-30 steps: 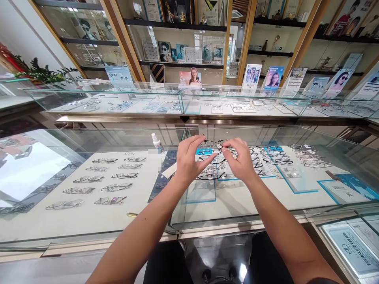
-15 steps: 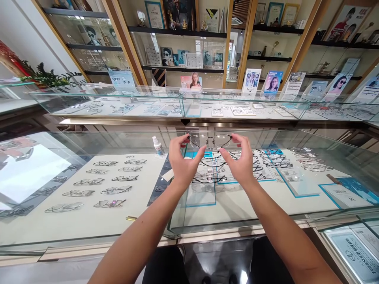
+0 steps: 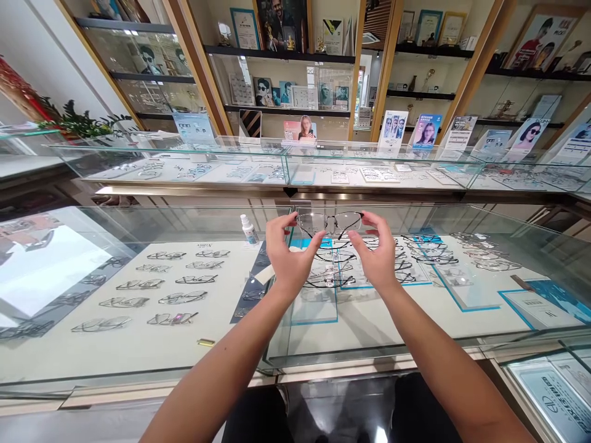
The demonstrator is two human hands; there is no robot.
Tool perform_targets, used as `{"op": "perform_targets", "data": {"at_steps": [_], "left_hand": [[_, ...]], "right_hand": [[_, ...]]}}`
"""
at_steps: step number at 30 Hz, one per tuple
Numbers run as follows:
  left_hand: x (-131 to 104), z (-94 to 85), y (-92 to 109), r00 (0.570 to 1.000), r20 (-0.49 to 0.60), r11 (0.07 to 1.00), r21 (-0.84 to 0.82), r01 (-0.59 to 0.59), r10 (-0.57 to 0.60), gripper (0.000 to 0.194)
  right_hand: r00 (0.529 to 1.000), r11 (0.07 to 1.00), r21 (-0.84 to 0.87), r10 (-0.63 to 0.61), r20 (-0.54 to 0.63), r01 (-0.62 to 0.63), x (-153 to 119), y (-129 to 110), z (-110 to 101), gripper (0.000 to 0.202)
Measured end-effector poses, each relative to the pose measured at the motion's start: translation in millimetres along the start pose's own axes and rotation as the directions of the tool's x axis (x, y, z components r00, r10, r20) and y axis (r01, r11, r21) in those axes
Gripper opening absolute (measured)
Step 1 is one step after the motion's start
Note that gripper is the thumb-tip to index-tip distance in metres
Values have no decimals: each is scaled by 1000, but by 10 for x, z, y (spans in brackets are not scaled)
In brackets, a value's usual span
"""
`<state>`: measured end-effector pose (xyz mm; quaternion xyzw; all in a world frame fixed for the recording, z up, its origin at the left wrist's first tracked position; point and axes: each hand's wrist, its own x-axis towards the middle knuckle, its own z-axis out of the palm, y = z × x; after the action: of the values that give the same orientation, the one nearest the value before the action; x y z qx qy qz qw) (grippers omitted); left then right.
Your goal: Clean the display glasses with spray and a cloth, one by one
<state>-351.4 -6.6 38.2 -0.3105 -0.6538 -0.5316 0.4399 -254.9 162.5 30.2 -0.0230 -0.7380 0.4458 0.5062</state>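
Thin dark-rimmed eyeglasses point(image 3: 329, 223) are held up above the glass display case point(image 3: 360, 352), lenses facing away and level. My left hand point(image 3: 290, 252) grips their left end, fingers at the hinge and thumb below the lens. At the right end, my right hand point(image 3: 377, 251) pinches the other hinge in the same way. Both thumbs point inward near the lower rims. Rows of dark spectacle frames point(image 3: 330, 283) lie in the case below and behind the hands, partly hidden by them.
To the left stands a white spray bottle point(image 3: 249, 230). Several glasses point(image 3: 182, 298) lie in rows nearer the left. A small yellow-green object point(image 3: 205, 342) rests near the front edge. Farther back is another glass case point(image 3: 295, 184) with upright cards.
The view has shifted slightly. The glasses are tilted a little differently, and their folded-down temples show more between the thumbs. Both hands keep their hold.
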Motion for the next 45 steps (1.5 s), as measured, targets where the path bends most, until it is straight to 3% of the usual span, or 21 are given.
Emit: {"op": "perform_targets", "data": {"at_steps": [11, 29, 45], "left_hand": [[4, -4, 13, 996, -41, 996, 16, -83, 84, 59], [-12, -1, -15, 998, 54, 999, -33, 38, -36, 55], [4, -1, 6, 1000, 7, 999, 37, 0, 0, 58]], "right_hand": [[998, 999, 10, 46, 37, -46, -47, 17, 14, 48], [990, 993, -36, -119, -72, 116, -19, -61, -14, 46], [999, 997, -60, -44, 1, 44, -11, -62, -23, 46]]}}
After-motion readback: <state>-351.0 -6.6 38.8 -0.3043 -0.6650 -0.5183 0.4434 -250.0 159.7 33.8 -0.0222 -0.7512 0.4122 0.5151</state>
